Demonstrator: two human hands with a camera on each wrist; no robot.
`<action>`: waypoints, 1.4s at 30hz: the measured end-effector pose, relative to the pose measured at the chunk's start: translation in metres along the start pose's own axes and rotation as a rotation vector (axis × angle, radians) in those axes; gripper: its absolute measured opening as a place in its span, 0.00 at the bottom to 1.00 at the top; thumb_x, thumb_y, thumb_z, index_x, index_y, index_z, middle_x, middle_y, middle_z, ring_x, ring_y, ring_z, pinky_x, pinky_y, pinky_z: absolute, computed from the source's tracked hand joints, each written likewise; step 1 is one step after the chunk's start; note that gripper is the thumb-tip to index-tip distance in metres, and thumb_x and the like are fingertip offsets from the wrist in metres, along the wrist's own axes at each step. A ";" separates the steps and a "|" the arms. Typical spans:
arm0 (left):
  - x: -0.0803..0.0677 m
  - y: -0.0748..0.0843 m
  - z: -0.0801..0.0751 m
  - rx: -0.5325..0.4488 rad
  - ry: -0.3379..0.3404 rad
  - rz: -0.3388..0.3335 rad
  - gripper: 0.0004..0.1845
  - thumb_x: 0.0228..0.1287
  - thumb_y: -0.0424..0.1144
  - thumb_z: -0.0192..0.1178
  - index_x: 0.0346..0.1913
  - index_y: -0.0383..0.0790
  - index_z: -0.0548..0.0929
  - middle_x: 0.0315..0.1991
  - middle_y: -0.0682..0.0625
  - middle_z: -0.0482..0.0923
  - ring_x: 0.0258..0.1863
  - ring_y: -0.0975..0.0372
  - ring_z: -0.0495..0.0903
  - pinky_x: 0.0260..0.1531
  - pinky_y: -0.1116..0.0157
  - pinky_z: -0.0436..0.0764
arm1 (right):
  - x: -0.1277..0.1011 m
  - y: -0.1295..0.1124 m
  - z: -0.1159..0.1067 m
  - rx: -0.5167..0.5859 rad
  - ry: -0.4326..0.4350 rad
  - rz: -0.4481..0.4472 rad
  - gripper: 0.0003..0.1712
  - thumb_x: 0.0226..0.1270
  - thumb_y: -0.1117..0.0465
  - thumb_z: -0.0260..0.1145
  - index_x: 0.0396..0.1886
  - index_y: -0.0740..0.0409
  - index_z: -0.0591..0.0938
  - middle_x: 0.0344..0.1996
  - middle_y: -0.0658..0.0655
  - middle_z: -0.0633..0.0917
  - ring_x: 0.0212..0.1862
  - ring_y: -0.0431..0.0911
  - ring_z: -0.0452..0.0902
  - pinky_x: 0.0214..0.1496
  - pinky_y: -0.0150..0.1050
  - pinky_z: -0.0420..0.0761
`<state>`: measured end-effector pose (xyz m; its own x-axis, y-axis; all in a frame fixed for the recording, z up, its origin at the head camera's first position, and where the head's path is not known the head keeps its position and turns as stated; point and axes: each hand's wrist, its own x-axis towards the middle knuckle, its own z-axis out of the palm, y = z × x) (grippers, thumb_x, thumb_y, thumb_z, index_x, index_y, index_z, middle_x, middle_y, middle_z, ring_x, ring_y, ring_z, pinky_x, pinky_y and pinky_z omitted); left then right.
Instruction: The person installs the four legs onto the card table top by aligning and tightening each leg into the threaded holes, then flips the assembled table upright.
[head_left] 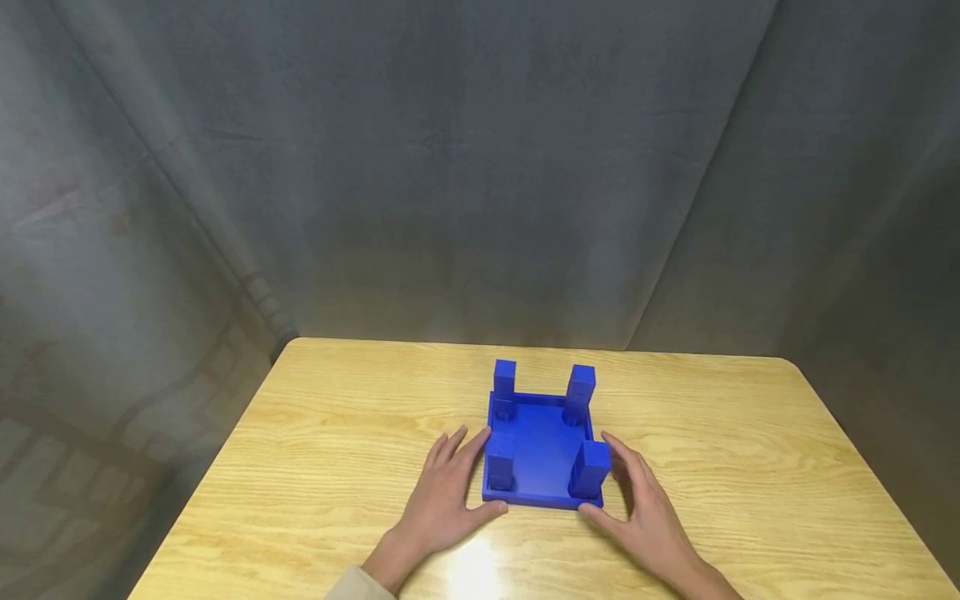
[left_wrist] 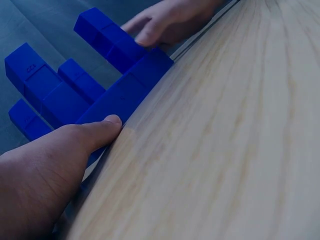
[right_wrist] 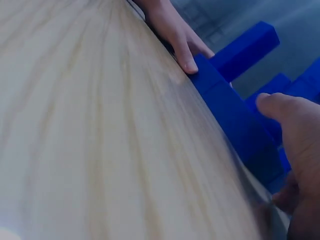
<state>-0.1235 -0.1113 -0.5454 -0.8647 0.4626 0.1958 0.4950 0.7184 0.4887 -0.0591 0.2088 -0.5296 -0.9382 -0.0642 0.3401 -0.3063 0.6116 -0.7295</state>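
Observation:
A blue, shallow square tray [head_left: 542,454] with a raised rim lies on the table, and a blue block post [head_left: 590,467] stands upright at each of its corners. Along its left side is my left hand [head_left: 441,507], the index fingertip at the rim and the thumb at the front edge; in the left wrist view that thumb [left_wrist: 107,131] rests against the front wall. My right hand [head_left: 651,523] curves loosely around the front right corner, its fingers beside the right wall. In the right wrist view its thumb [right_wrist: 275,106] overlaps the tray's near end.
The wooden table [head_left: 337,417] has rounded far corners and shows bare wood on both sides of the tray. Behind it hangs a dark grey curtain [head_left: 480,183], which also runs down the left and right sides.

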 end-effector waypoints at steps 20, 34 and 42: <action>0.000 -0.001 -0.002 -0.026 0.069 0.044 0.58 0.59 0.65 0.79 0.86 0.40 0.68 0.77 0.43 0.78 0.81 0.41 0.69 0.86 0.36 0.55 | 0.007 0.009 0.008 -0.149 -0.085 -0.046 0.59 0.55 0.53 0.91 0.85 0.51 0.72 0.78 0.65 0.77 0.73 0.70 0.77 0.68 0.74 0.78; -0.006 0.014 0.003 -0.194 0.064 0.137 0.47 0.71 0.58 0.71 0.82 0.32 0.71 0.81 0.37 0.70 0.80 0.43 0.71 0.84 0.32 0.52 | -0.002 0.004 -0.001 -0.065 -0.014 -0.032 0.42 0.55 0.58 0.91 0.71 0.57 0.86 0.70 0.63 0.85 0.69 0.66 0.82 0.74 0.42 0.80; -0.003 0.020 -0.006 -0.544 0.068 0.077 0.47 0.69 0.47 0.77 0.84 0.32 0.69 0.79 0.38 0.73 0.72 0.46 0.82 0.75 0.50 0.78 | 0.006 -0.007 -0.011 0.081 -0.032 0.058 0.39 0.59 0.59 0.89 0.69 0.60 0.85 0.61 0.63 0.91 0.64 0.42 0.85 0.66 0.21 0.78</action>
<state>-0.1115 -0.1020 -0.5312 -0.8401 0.4560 0.2938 0.4570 0.3032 0.8362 -0.0606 0.2125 -0.5160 -0.9590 -0.0560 0.2777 -0.2619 0.5493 -0.7935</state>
